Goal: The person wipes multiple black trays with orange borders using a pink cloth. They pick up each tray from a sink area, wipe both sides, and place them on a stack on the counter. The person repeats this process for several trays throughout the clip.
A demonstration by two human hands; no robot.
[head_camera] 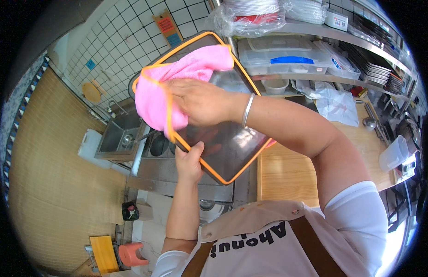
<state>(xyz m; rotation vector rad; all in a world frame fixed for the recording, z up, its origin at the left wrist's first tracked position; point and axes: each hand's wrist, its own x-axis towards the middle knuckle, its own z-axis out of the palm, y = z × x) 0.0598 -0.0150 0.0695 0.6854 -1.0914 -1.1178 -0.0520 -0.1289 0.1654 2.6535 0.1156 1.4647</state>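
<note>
A dark rectangular tray or board (222,138) with rounded corners and an orange rim is held up at a tilt before me. My left hand (190,161) grips its lower left edge, thumb on the face and fingers hidden behind. On the upper left part of that face, my right hand (200,100) presses a pink cloth (196,64) with yellow edging, its fingers partly covered by the folds. The cloth is bunched and hangs over the tray's left edge. A silver bangle circles the right wrist.
Behind the tray lies a metal counter (155,173), with a sink (112,138) to the left. A wooden worktop (286,169) is at the right. Above it, metal shelves (304,29) hold clear plastic boxes (283,52) and stacked trays. A red stool (131,254) stands at lower left.
</note>
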